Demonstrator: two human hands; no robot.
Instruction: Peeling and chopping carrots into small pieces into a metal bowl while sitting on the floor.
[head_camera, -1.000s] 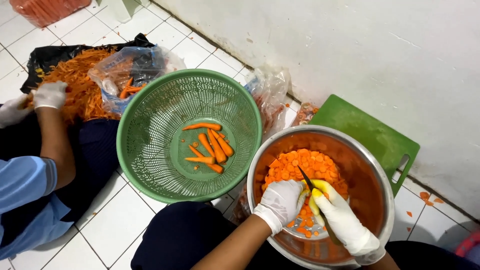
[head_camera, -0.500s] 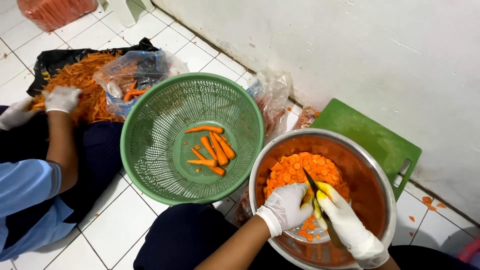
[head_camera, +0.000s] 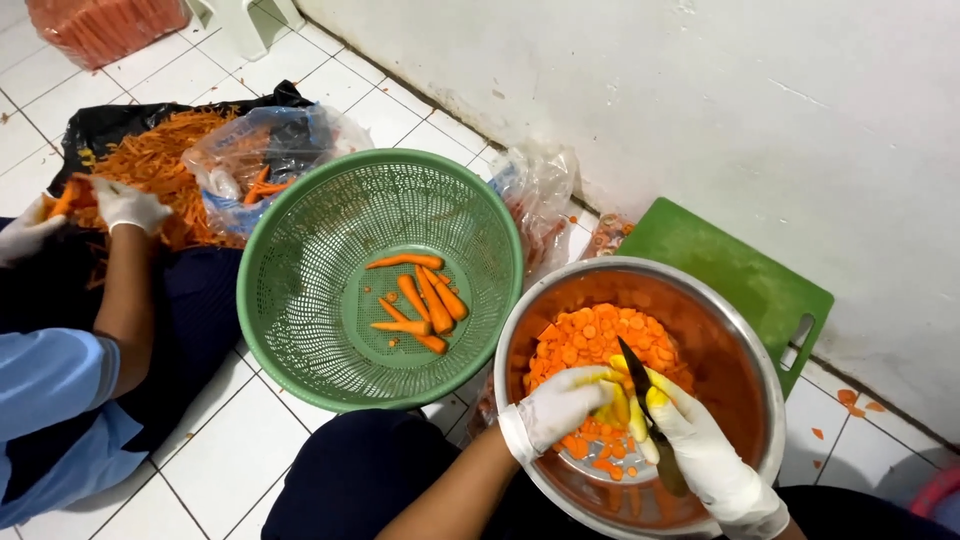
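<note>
1. The white-gloved right hand (head_camera: 700, 455) grips a dark-bladed kitchen knife (head_camera: 645, 400) over the round steel bowl (head_camera: 760, 350).
2. The white-gloved left hand (head_camera: 560, 405) pinches a carrot piece against the blade; I cannot make the piece out clearly.
3. Orange carrot slices (head_camera: 590, 345) fill the bowl.
4. A green plastic mesh basket (head_camera: 300, 290) just beside it holds whole peeled carrots (head_camera: 420, 300).

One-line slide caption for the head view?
Gloved left hand and knife-holding right hand slice carrot over a steel bowl beside a green basket.
</note>
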